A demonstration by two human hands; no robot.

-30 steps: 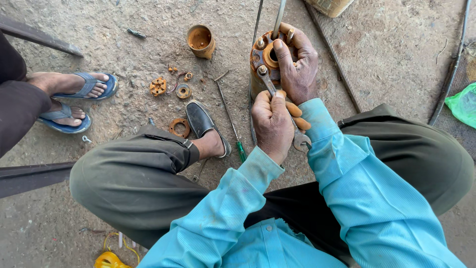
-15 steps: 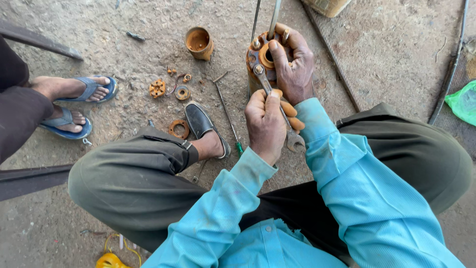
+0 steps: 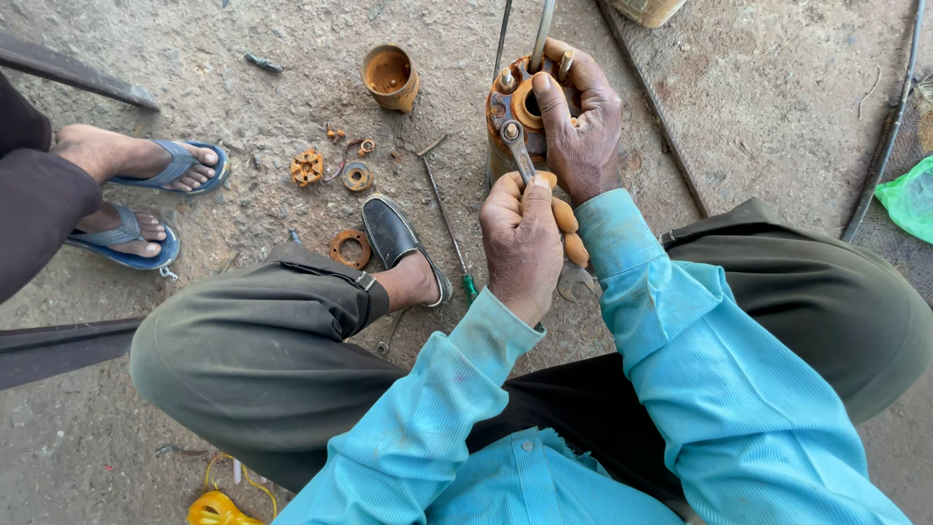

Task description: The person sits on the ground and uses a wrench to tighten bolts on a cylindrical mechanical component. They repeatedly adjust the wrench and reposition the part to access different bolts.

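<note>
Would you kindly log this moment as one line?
left hand: grips spanner | spanner: on bolt | right hand: steadies rusty cylinder

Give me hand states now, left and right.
Left hand: closed around the wrench.
Right hand: closed on the rusty housing, steadying it.

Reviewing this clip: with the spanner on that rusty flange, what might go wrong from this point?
1. The grey metal ring spanner in the left hand sits on one stud nut of the rusty orange cylindrical pump body; if it slips, knuckles may strike the studs.
2. The right hand grips the flange beside the spanner head, so its fingers could get pinched.
3. Small rusty rings lie loose beside the black shoe and could be kicked away.
</note>
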